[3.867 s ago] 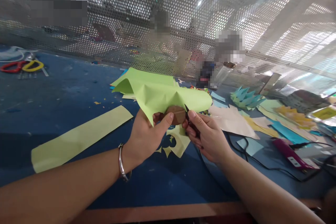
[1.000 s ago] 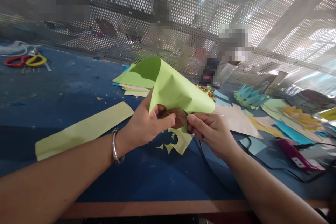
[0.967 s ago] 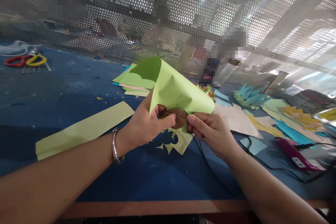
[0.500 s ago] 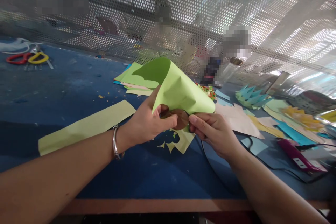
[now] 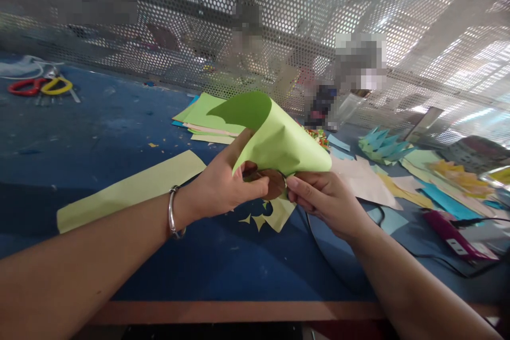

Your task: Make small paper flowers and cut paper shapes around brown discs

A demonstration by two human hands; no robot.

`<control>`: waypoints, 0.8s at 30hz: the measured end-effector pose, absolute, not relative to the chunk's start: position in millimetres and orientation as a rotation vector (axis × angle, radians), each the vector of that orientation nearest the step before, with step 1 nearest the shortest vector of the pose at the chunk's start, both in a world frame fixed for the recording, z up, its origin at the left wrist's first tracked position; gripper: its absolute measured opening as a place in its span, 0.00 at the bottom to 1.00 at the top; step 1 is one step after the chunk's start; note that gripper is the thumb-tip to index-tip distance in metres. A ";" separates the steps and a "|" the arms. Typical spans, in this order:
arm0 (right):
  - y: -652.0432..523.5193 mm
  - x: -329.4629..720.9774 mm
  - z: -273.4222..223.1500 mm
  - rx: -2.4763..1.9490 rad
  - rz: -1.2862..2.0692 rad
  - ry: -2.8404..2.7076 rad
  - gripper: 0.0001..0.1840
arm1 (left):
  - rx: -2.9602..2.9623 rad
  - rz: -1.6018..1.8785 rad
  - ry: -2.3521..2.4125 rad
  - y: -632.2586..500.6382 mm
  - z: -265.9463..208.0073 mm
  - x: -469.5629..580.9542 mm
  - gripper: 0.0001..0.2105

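Note:
A bright green sheet of paper (image 5: 279,141) curls up in a loose fold above the table. My left hand (image 5: 223,180) is closed on its lower edge, with the thumb lying over a round brown disc (image 5: 275,185) under the paper. My right hand (image 5: 319,196) is closed in a pinch at the right rim of the disc, just below the paper's edge. What sits between those fingertips is hidden. Below the hands lies a pale green paper offcut (image 5: 282,213) with small pointed scraps (image 5: 258,222) beside it.
A pale green strip (image 5: 131,188) lies left, and a stack of coloured paper (image 5: 211,111) behind. Red-handled scissors (image 5: 26,86) and yellow-handled scissors (image 5: 58,85) rest far left. Paper crowns (image 5: 382,146), loose sheets and a purple power strip (image 5: 458,239) with cables are right. Perforated metal (image 5: 191,26) stands behind.
The green paper's fold has shifted slightly right and its upper edge has dropped a little. Both hands keep nearly the same place and grip.

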State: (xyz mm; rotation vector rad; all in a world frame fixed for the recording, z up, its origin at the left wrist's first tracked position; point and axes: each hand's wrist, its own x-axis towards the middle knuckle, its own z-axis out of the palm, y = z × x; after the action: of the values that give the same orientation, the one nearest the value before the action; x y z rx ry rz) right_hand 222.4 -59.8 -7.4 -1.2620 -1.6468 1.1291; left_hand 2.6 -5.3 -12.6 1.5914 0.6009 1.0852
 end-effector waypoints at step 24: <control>-62.0 202.9 -6.9 -1.312 0.682 -1.684 0.15 | 1.447 1.004 0.509 -8.0 -6.1 3.8 0.20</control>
State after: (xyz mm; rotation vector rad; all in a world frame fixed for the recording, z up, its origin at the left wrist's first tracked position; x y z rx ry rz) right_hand 202.9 -62.0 -6.9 -1.3116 -1.6840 0.6818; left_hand 3.8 -8.0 -6.1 1.4474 0.5086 1.0039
